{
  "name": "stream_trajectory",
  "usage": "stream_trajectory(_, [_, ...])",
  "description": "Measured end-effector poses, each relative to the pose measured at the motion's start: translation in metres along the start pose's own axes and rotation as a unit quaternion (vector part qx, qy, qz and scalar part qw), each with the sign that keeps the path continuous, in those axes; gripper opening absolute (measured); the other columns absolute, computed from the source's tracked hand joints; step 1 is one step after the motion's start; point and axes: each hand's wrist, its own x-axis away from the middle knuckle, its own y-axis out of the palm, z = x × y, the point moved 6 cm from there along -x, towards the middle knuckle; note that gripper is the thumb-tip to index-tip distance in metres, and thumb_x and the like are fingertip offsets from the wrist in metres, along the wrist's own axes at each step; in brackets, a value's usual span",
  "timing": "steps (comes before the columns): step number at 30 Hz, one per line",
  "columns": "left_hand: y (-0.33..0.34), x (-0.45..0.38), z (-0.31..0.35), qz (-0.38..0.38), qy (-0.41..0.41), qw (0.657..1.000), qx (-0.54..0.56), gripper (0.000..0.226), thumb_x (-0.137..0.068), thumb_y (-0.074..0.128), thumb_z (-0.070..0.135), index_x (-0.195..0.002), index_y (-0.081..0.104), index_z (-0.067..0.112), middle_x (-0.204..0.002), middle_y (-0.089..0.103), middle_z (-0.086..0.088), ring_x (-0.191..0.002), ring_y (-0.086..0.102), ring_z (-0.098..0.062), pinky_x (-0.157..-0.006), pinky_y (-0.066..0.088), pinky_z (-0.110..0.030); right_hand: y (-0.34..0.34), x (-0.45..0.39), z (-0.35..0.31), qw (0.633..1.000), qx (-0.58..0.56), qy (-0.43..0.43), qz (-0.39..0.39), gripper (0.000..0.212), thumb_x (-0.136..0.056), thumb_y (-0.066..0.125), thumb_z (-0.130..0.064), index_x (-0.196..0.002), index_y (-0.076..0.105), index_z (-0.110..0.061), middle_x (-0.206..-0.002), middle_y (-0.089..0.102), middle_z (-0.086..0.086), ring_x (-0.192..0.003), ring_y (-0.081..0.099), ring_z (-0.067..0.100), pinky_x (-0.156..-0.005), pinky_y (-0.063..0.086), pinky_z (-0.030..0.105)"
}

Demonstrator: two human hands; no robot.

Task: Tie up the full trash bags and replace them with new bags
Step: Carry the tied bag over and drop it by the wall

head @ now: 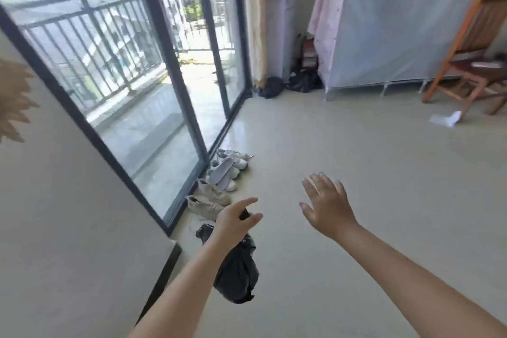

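Two bare forearms and hands of a person, seen from a head-worn camera.

The left hand (236, 221) and right hand (326, 206) are both uncovered: no glove, ring, watch or bracelet shows on either. Both forearms are bare from the wrist down to the near edge of the view, with no sleeve or cuff in sight. The nails are short and plain as far as the blur allows. The rest of the person lies outside the view.
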Motion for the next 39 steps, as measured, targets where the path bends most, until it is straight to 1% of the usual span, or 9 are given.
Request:
stream_trajectory(4, [0.105, -0.029, 0.096, -0.058, 0.067, 0.996, 0.004, 0.043, -0.084, 0.062, 0.021, -0.125, 0.053, 0.020, -0.059, 0.050, 0.011, -0.064, 0.050, -0.006, -0.070, 0.038, -0.018, -0.030, 0.062, 0.142, 0.988, 0.050, 0.143, 0.027, 0.053, -0.066, 0.034, -0.036, -0.092, 0.070, -0.007, -0.093, 0.072, 0.012, -0.087, 0.070, 0.029, -0.064, 0.055, 0.047])
stream_trajectory(12, [0.382, -0.045, 0.308, -0.220, 0.148, 0.963, 0.040, 0.044, -0.085, 0.059, 0.004, -0.127, 0.049, 0.003, -0.058, 0.049, 0.001, -0.060, 0.048, -0.014, -0.049, 0.038, -0.004, -0.083, 0.238, 0.417, 0.921, 0.092, 0.378, 0.025, 0.058, -0.049, 0.060, -0.032, -0.098, 0.067, -0.002, -0.097, 0.072, 0.014, -0.087, 0.070, 0.028, -0.065, 0.054, 0.052])
stream_trajectory(14, [0.397, -0.046, 0.322, -0.229, 0.139, 0.960, 0.077, 0.042, -0.084, 0.059, 0.003, -0.126, 0.050, 0.003, -0.060, 0.050, -0.001, -0.058, 0.049, -0.012, -0.047, 0.039, -0.004, -0.092, 0.249, 0.437, 0.918, 0.095, 0.383, 0.045, 0.059, -0.049, 0.060, -0.031, -0.099, 0.067, -0.001, -0.097, 0.072, 0.014, -0.088, 0.070, 0.028, -0.065, 0.054, 0.052])
stream_trajectory(20, [0.579, -0.032, 0.451, -0.367, 0.085, 0.908, 0.182, 0.036, -0.087, 0.057, 0.005, -0.122, 0.052, 0.004, -0.070, 0.057, -0.008, -0.064, 0.054, -0.019, -0.070, 0.047, -0.024, -0.117, 0.361, 0.601, 0.860, 0.134, 0.489, 0.050, 0.051, -0.060, 0.055, -0.033, -0.098, 0.068, -0.002, -0.097, 0.072, 0.014, -0.088, 0.070, 0.028, -0.063, 0.055, 0.050])
stream_trajectory(25, [0.736, -0.032, 0.561, -0.457, 0.146, 0.867, 0.136, 0.037, -0.087, 0.057, 0.007, -0.124, 0.050, 0.007, -0.070, 0.058, -0.007, -0.065, 0.056, -0.018, -0.071, 0.050, -0.023, -0.128, 0.419, 0.746, 0.816, 0.151, 0.554, 0.070, 0.057, -0.055, 0.080, -0.027, -0.103, 0.065, 0.002, -0.102, 0.070, 0.019, -0.092, 0.068, 0.033, -0.066, 0.053, 0.056])
stream_trajectory(29, [0.862, -0.033, 0.648, -0.531, 0.191, 0.822, 0.076, 0.040, -0.085, 0.061, 0.014, -0.125, 0.051, 0.014, -0.072, 0.062, -0.007, -0.071, 0.059, -0.019, -0.089, 0.049, -0.039, -0.149, 0.456, 0.859, 0.774, 0.123, 0.613, 0.097, 0.059, -0.082, 0.062, -0.024, -0.131, 0.042, 0.001, -0.139, 0.044, 0.021, -0.129, 0.042, 0.033, -0.101, 0.033, 0.057])
stream_trajectory(33, [0.969, -0.028, 0.731, -0.592, 0.221, 0.774, 0.047, 0.037, -0.084, 0.062, 0.017, -0.120, 0.053, 0.022, -0.072, 0.062, -0.004, -0.066, 0.059, -0.013, -0.073, 0.044, -0.024, -0.166, 0.492, 0.959, 0.738, 0.129, 0.654, 0.102, 0.053, -0.075, 0.060, -0.026, -0.119, 0.055, 0.002, -0.124, 0.058, 0.022, -0.114, 0.057, 0.037, -0.087, 0.046, 0.061])
stream_trajectory(35, [1.017, -0.026, 0.768, -0.612, 0.227, 0.756, 0.043, 0.034, -0.084, 0.063, 0.017, -0.116, 0.054, 0.025, -0.071, 0.062, -0.004, -0.067, 0.059, -0.014, -0.070, 0.046, -0.019, -0.176, 0.511, 1.008, 0.719, 0.115, 0.677, 0.106, 0.055, -0.082, 0.060, -0.023, -0.129, 0.045, 0.000, -0.135, 0.048, 0.021, -0.126, 0.045, 0.036, -0.099, 0.036, 0.058])
stream_trajectory(39, [1.115, -0.042, 0.828, -0.617, 0.236, 0.749, 0.042, 0.033, -0.083, 0.064, 0.017, -0.114, 0.056, 0.024, -0.066, 0.062, -0.005, -0.073, 0.055, -0.023, -0.079, 0.044, -0.034, -0.182, 0.547, 1.112, 0.698, 0.116, 0.696, 0.120, 0.058, -0.075, 0.070, -0.018, -0.125, 0.049, 0.003, -0.131, 0.051, 0.025, -0.122, 0.049, 0.040, -0.096, 0.036, 0.062])
